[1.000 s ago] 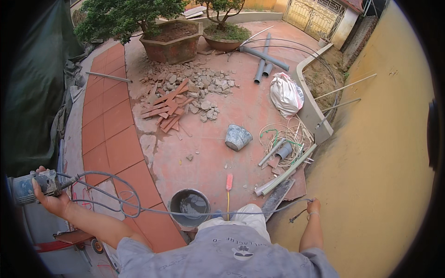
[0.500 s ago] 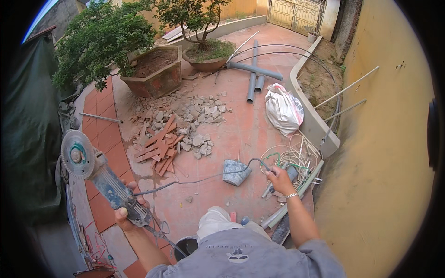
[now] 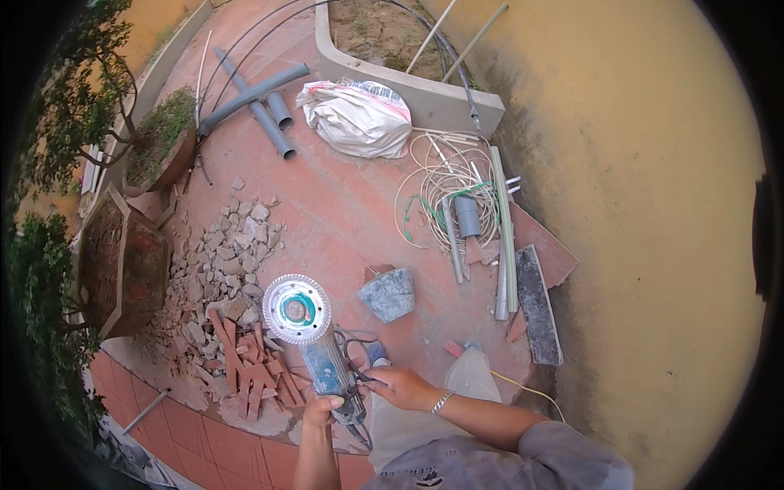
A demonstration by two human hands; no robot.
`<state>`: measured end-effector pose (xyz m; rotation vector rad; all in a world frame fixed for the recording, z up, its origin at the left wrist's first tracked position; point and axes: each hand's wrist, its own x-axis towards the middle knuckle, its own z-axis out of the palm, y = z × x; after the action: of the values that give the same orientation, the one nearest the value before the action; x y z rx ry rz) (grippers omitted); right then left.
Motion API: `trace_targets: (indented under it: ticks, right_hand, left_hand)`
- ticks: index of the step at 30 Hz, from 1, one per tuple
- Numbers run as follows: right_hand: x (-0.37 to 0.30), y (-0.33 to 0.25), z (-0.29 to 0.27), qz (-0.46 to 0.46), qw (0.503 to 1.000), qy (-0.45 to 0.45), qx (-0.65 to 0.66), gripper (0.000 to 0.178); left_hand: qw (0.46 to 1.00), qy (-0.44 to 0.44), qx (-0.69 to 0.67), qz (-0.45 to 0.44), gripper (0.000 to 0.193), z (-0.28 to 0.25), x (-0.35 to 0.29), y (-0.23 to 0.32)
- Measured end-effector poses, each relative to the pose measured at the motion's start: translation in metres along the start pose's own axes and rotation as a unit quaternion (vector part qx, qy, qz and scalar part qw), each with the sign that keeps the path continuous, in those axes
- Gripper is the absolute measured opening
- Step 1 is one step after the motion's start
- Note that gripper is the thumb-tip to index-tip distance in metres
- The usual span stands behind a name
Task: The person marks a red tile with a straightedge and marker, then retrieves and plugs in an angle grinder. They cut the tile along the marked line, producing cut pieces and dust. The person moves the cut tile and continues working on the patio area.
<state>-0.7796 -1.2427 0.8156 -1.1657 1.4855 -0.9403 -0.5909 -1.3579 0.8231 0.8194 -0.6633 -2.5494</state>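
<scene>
An angle grinder (image 3: 327,367) with a toothed cutting disc (image 3: 296,309) stands upright in front of me, the disc at its far end. My left hand (image 3: 324,408) is closed round the rear of its body, thumb across it. Beside the grinder's right side, my right hand (image 3: 404,388) is closed on the dark power cord (image 3: 343,336), which loops up next to the tool. Its fingertips come close to the grinder's body, and I cannot tell if they touch it. A dusty grey bucket-shaped block (image 3: 388,295) lies just beyond on the red tiles.
To the left lie broken concrete (image 3: 237,245) and red tile strips (image 3: 249,363), near a large planter (image 3: 122,261). Farther off are grey pipes (image 3: 253,102) and a white sack (image 3: 359,118). Coiled cable (image 3: 457,184) and long trunking (image 3: 502,237) lie by the yellow wall (image 3: 637,245).
My view has turned to the right. The grinder has come from the far left to in front of me, and my right hand, formerly stretching the cord out, is now beside the tool.
</scene>
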Motion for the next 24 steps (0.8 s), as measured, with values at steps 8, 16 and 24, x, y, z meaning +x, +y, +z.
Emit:
trace_targets:
  ticks: [8, 16, 24]
  right_hand:
    - [-0.055, 0.191, 0.063, 0.263, 0.945, 0.191, 0.030, 0.036]
    - [-0.193, 0.473, 0.117, 0.572, 0.793, 0.210, -0.014, 0.055]
    - [-0.211, 0.774, 0.143, 0.580, 0.747, 0.256, -0.201, 0.071]
  left_hand:
    - [0.971, 0.035, 0.057, -0.231, 0.094, -0.092, 0.066, -0.049]
    - [0.939, 0.065, 0.077, -0.329, 0.092, -0.152, 0.126, -0.181]
    - [0.939, 0.078, 0.054, -0.330, 0.095, -0.259, 0.187, -0.393]
